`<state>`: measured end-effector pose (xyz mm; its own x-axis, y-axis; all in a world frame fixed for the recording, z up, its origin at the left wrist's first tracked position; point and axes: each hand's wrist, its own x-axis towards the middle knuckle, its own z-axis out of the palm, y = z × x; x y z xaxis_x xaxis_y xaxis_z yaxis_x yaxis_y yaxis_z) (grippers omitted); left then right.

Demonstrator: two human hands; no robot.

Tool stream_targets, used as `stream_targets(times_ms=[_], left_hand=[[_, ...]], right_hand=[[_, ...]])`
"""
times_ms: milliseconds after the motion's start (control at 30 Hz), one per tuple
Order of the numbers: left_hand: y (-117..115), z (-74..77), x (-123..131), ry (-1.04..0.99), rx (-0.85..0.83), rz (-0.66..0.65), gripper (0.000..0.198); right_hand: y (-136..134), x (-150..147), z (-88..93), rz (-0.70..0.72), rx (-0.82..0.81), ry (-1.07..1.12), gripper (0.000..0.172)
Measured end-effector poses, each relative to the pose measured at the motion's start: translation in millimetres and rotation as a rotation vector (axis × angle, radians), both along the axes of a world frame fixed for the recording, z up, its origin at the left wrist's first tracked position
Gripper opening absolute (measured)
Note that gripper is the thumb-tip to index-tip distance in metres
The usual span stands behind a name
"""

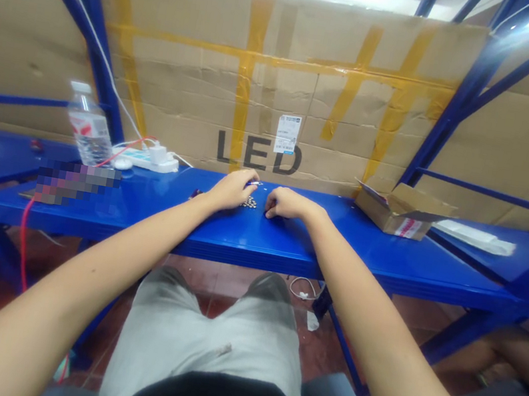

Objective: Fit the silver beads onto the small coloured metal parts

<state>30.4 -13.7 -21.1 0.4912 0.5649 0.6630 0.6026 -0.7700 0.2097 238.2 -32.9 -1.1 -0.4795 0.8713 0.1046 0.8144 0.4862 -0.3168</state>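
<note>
My left hand (pixel 232 191) rests on the blue shelf top (pixel 243 232), its fingers curled. A small, thin, dark and shiny piece (pixel 255 184) shows at its fingertips, too small to name. Just below those fingers lies a little heap of small shiny metal pieces (pixel 249 203). My right hand (pixel 286 202) is a short way to the right, fingers bent down and pressed together near the surface. What it pinches, if anything, is hidden. Beside my left wrist, a small dark red object (pixel 195 193) is partly covered.
An open cardboard box (pixel 401 211) stands to the right, with a white packet (pixel 475 237) beyond it. On the left are a water bottle (pixel 89 128), a white power strip (pixel 152 160) and a red cable (pixel 23 239). A large cardboard sheet (pixel 186 90) rises behind the shelf.
</note>
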Motion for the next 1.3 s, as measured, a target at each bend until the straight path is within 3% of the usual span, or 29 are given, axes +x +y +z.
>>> stream_targets(times_ms=[300,467,600,700,833,900,1033,1300], left_hand=[[2,-0.2,-1,0.014,0.005,-0.001,0.015],[2,1.0,-2,0.032,0.015,-0.021,0.017],[2,1.4,-2,0.022,0.004,-0.006,0.018],[2,1.2,-3,0.007,-0.014,0.016,0.018],[3,1.1,-4,-0.043,-0.05,0.016,0.016],[3,1.2,-4,-0.066,-0.068,0.016,0.016],[1,0.9,-2,-0.073,-0.079,0.001,0.015],[-2,-1.3,3,-0.091,-0.063,-0.048,0.021]], right_hand=[[-3,1,2.9,-0.046,-0.038,-0.044,0.011],[-7,-3,3.2,-0.038,0.052,-0.099,0.009],[-7,-4,2.4,-0.044,0.229,0.19,0.008],[-1,-4,0.3,-0.088,0.232,0.397,0.012],[8,-4,-3.5,-0.095,0.248,0.492,0.015],[9,-4,-4.8,-0.103,0.22,0.579,0.018],[5,-8,-4.9,-0.116,0.145,0.749,0.008],[-2,-18,-3.5,-0.062,0.024,0.936,0.019]])
